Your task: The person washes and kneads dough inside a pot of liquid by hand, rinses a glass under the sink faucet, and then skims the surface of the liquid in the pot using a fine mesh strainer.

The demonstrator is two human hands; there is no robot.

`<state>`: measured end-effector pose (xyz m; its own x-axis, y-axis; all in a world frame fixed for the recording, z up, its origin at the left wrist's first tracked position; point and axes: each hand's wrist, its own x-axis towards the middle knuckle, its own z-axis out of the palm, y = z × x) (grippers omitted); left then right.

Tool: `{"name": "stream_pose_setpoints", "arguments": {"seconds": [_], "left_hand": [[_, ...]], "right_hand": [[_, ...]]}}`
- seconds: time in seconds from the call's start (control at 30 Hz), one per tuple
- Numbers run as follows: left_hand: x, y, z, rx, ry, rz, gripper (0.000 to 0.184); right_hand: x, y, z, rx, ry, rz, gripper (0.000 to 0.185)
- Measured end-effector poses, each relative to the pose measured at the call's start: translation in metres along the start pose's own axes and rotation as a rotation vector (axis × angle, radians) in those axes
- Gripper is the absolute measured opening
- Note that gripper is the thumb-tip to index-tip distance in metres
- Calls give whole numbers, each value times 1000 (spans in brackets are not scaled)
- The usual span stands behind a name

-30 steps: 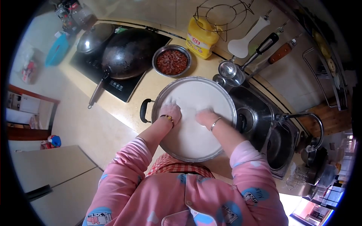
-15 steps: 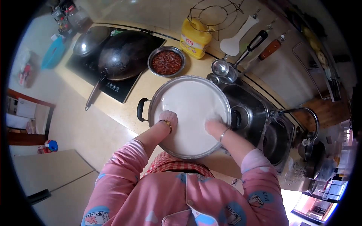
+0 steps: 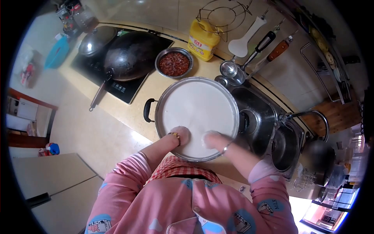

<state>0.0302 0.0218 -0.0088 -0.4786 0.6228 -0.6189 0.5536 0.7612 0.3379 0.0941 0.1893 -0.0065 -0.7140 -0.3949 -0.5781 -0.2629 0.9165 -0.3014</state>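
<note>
A large round metal pot (image 3: 194,97) with black side handles is filled with a milky white liquid (image 3: 196,105). My left hand (image 3: 181,135) dips into the liquid at the pot's near left part, its fingers hidden below the surface. Close to the near right rim, my right hand (image 3: 210,139) is also partly sunk in it, with its fingers out of sight. The two hands are apart. Whether either hand holds anything under the liquid does not show.
A steel bowl of reddish-brown pieces (image 3: 174,63) sits behind the pot, beside a yellow jug (image 3: 203,41). To the left is a dark wok (image 3: 130,56) on a black cooktop (image 3: 122,91). At right are a sink (image 3: 253,107) and hanging utensils (image 3: 243,45).
Both hands have moved toward the near side of the pot. My right hand first went right, then came back left, closer to my left hand.
</note>
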Motion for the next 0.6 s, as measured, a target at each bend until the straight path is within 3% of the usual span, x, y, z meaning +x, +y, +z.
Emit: {"name": "stream_pose_setpoints", "arguments": {"seconds": [0.13,0.33,0.4,0.47,0.5,0.53,0.57,0.6], "left_hand": [[9,-1,14,-71,8,3,27],[29,-11,30,-58,44,133,26],[19,-9,18,-37,59,190,26],[-5,-2,-3,-503,172,53,23],[-8,-2,-4,-502,172,52,23],[-10,-2,-4,-748,184,-18,25],[-11,-3,-4,-992,195,-91,27],[-8,-8,0,-990,194,-90,27]], "right_hand": [[12,-15,0,26,-80,-2,18],[30,-25,9,257,19,26,19],[22,-37,-4,691,259,176,22],[27,-35,-2,745,246,277,26],[28,-34,-2,798,231,380,30],[29,-32,-2,799,231,380,30],[28,-30,-3,908,317,274,32],[21,-34,-15,1015,405,166,35]]}}
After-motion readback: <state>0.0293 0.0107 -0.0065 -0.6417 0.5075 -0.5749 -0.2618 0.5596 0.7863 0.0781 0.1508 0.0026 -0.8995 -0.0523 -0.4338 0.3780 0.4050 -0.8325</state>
